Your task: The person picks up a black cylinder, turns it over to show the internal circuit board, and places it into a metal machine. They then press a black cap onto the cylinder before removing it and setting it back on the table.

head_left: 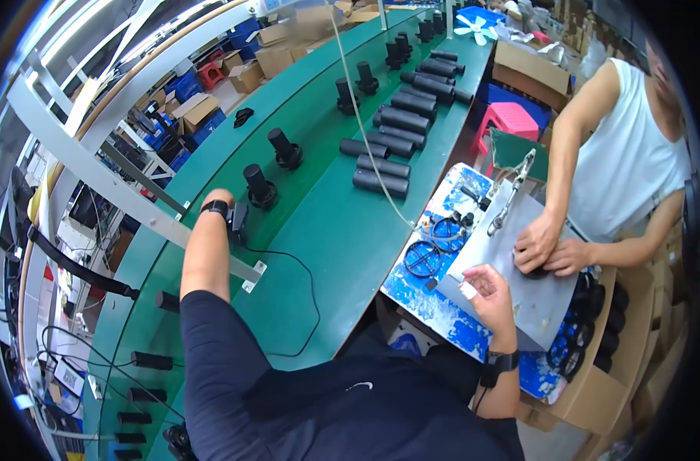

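My left hand (218, 195) reaches out over the green conveyor belt (327, 223), close to a black cylinder part on a round base (259, 187). Only its bent wrist shows, with a black band and a small black wired device (238, 220) on it. My right hand (488, 296) hovers with curled fingers over the near corner of a grey metal plate (523, 296); one fingertip is wrapped in white tape. I see nothing clearly held in it. Black ring parts (422, 259) lie just left of the plate.
A co-worker in a white sleeveless top presses both hands (548, 250) on a black part on the plate. Several black tubes (383, 165) lie on the belt. A cardboard box (596, 384) with black rings stands at right, and a pink stool (511, 119) beyond the blue-spattered bench (419, 296).
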Demonstrator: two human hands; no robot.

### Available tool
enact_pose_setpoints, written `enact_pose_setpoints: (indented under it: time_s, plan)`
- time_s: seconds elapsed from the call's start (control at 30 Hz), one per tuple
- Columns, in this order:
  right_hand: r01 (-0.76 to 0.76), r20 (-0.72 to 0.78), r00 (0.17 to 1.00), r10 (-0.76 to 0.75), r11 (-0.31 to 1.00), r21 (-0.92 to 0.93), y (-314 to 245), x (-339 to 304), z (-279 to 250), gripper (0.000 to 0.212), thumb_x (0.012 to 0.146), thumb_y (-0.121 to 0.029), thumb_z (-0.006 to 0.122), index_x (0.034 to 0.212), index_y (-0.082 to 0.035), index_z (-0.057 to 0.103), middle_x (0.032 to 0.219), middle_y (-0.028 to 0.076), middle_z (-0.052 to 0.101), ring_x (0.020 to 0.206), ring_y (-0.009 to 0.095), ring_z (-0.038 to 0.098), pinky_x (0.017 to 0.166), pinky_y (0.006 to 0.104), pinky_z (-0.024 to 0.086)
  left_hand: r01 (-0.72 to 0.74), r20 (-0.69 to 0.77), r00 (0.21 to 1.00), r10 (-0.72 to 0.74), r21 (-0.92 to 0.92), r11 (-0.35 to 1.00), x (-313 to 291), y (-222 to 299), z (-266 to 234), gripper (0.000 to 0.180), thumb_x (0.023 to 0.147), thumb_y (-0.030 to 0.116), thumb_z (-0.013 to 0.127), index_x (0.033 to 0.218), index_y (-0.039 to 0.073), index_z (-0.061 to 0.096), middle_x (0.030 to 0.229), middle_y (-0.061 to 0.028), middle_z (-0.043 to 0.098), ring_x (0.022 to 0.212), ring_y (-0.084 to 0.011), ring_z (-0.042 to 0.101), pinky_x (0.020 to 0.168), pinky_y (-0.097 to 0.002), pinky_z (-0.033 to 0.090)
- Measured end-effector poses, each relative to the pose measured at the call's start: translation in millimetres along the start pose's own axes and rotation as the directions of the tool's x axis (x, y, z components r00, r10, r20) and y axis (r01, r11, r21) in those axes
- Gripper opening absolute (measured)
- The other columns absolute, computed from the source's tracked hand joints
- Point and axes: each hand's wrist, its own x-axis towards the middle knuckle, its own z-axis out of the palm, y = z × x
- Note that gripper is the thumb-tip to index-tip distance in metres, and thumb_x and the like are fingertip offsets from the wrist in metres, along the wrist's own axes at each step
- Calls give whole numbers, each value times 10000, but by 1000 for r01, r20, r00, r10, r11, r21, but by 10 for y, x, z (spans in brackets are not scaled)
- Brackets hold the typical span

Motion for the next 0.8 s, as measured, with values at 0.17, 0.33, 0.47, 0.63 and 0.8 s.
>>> enact_pose_setpoints:
  time_s: [0.17, 0.33, 0.47, 0.63, 0.8]
  plan:
    - [-30, -81, 996, 33, 999, 30, 45, -159, -50, 255, 955, -9, 786, 1173, -24, 654, 997, -28, 658, 817, 10, 565, 720, 188, 454, -571, 214, 812, 543, 94, 816, -2041, 1389, -1211, 597, 947, 500, 740, 1248, -15, 712, 1051, -185, 785, 927, -385, 756, 835, -490, 594]
    - [-16, -5, 1000, 15, 996, -93, -188, -59, 162, 354, 947, -108, 827, 1253, -47, 659, 1070, -36, 665, 806, 15, 517, 707, 206, 445, -882, 104, 422, 901, -184, 434, -3197, 1820, -1301, 574, 1065, 487, 632, 1275, -45, 684, 1069, -204, 763, 972, -389, 735, 875, -454, 577]
    - [-3, -11, 1000, 1, 977, -215, -570, -5, 471, 500, 927, -212, 871, 1324, -25, 631, 1110, 2, 669, 813, 49, 541, 712, 233, 469, -988, -148, -46, 988, -142, -67, -3938, 2302, -1116, 562, 1109, 460, 571, 1320, -53, 661, 1132, -229, 754, 1037, -412, 726, 918, -442, 563]
    - [-25, -107, 994, -8, 952, -305, -680, -255, 471, 607, 909, -300, 883, 1359, -5, 603, 1130, 63, 697, 896, 132, 639, 802, 316, 543, -968, -393, -168, 904, -106, -226, -4527, 2586, -597, 527, 1124, 429, 550, 1340, -37, 662, 1067, -180, 753, 951, -327, 727, 871, -407, 562]
    - [32, -352, 934, -61, 996, -87, -342, -717, 194, 566, 927, -322, 855, 1334, -10, 615, 1139, 100, 731, 974, 178, 707, 891, 384, 587, -527, -466, 405, 786, -822, -216, -4050, 2543, 602, 304, 1098, 206, 609, 1293, -1, 717, 923, -53, 709, 870, -146, 659, 804, -306, 542]
